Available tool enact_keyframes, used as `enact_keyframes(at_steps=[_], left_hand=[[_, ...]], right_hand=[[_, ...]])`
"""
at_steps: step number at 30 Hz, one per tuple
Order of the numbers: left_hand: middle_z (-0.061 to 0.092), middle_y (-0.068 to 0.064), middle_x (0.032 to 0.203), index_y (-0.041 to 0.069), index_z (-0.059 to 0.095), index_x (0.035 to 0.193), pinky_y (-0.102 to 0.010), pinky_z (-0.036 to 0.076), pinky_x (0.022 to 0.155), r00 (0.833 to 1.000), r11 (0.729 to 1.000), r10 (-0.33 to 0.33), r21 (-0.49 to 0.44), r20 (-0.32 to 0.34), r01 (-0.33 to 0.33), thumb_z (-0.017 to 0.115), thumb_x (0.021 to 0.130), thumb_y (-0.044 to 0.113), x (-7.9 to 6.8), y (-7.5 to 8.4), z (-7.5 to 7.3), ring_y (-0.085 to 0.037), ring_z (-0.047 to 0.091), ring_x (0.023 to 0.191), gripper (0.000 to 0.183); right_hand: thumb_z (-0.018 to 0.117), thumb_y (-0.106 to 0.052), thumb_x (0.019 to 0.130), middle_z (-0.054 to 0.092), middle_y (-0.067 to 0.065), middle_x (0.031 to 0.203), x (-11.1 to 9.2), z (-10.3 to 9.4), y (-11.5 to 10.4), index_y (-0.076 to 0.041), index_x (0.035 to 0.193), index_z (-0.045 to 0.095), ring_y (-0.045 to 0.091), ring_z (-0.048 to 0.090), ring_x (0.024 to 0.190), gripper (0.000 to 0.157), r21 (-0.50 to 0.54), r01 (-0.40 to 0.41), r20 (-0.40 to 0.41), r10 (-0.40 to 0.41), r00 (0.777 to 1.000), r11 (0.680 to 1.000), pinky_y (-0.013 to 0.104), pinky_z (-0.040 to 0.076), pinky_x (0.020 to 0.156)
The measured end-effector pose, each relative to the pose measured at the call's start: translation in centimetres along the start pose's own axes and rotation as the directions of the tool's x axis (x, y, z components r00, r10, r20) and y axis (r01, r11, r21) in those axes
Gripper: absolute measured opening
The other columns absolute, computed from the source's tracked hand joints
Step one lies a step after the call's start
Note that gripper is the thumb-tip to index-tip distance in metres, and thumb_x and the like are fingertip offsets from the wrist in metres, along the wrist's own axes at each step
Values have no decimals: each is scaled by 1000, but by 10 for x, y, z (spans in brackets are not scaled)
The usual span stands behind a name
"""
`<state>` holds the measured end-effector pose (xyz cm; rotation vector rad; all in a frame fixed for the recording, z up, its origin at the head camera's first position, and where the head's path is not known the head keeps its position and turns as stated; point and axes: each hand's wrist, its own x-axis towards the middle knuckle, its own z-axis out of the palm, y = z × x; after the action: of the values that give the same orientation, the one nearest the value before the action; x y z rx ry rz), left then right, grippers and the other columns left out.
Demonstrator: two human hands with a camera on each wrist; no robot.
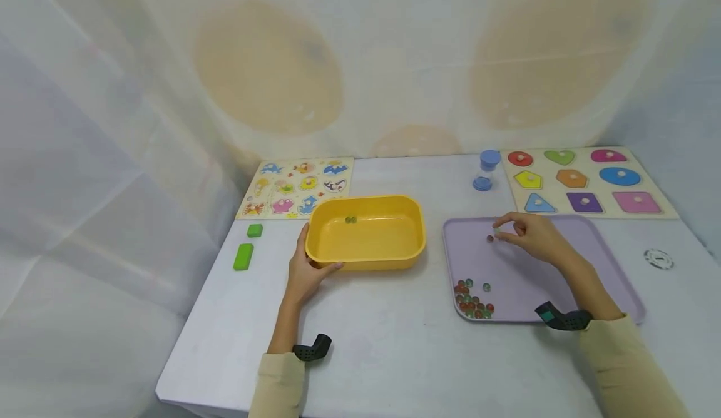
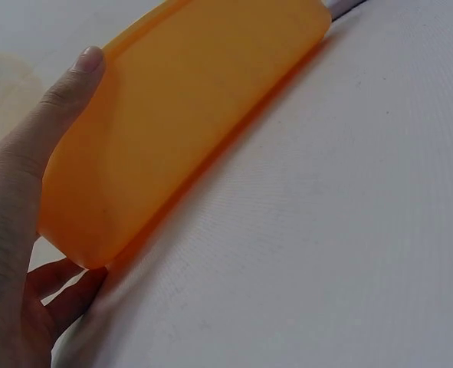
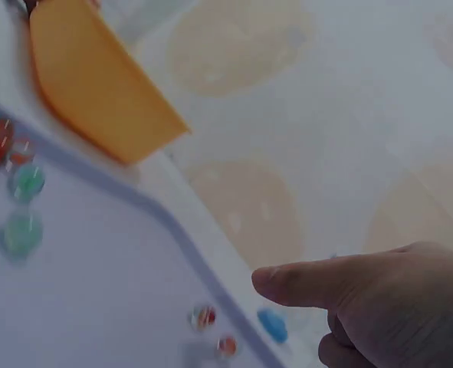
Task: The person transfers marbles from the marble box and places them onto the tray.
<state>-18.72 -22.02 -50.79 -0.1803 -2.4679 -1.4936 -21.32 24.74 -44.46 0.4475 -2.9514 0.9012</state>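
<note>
A yellow plastic tub (image 1: pixel 366 265), with a pair of greenish marbles (image 1: pixel 351 219) inside, stands mid-table. My left hand (image 1: pixel 304 274) grips its front left corner; in the left wrist view the thumb (image 2: pixel 77 73) lies along the wall and the fingers curl at the base. Over the back of the lilac tray (image 1: pixel 541 293), my right hand (image 1: pixel 532 236) appears to pinch a pale marble (image 1: pixel 496 231) between thumb and forefinger. Close by lies a reddish marble (image 1: pixel 490 238). Many red and green marbles (image 1: pixel 470 302) cluster in the tray's front left corner.
Two green blocks (image 1: pixel 243 256) lie left of the tub. Behind it is a sea-animal puzzle board (image 1: pixel 298 186); a shape puzzle board (image 1: pixel 586 180) sits at the back right. A blue-capped sand timer (image 1: pixel 486 171) stands beside that, and a round black-and-white disc (image 1: pixel 658 259) lies right of the tray.
</note>
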Motion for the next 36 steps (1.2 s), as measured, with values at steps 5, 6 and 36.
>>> enact_keyframes(at_steps=[5,6,36], left_hand=[[38,5,139,25,13,144,-40,36,100,1000,1000,4,3,1,-4,79,62,42,0,1,-2,-15,43,119,107],[38,4,139,24,13,144,-41,37,100,1000,1000,4,3,-1,-4,79,62,42,0,1,-2,-15,43,119,107],[38,2,139,24,13,144,-41,37,99,1000,1000,6,-14,-5,-6,80,63,37,-1,2,0,-16,43,119,106]], right_hand=[[66,-26,80,36,-1,55,-14,5,29,-9,98,65,13,33,49,24,-47,-57,9,57,998,997,23,26,42],[67,-24,80,36,-1,55,-16,7,33,-9,98,65,13,33,49,23,-50,-64,12,64,998,997,24,26,42],[62,-25,85,34,-1,53,133,72,-143,-12,106,64,13,28,47,25,150,277,104,-294,950,949,22,26,44]])
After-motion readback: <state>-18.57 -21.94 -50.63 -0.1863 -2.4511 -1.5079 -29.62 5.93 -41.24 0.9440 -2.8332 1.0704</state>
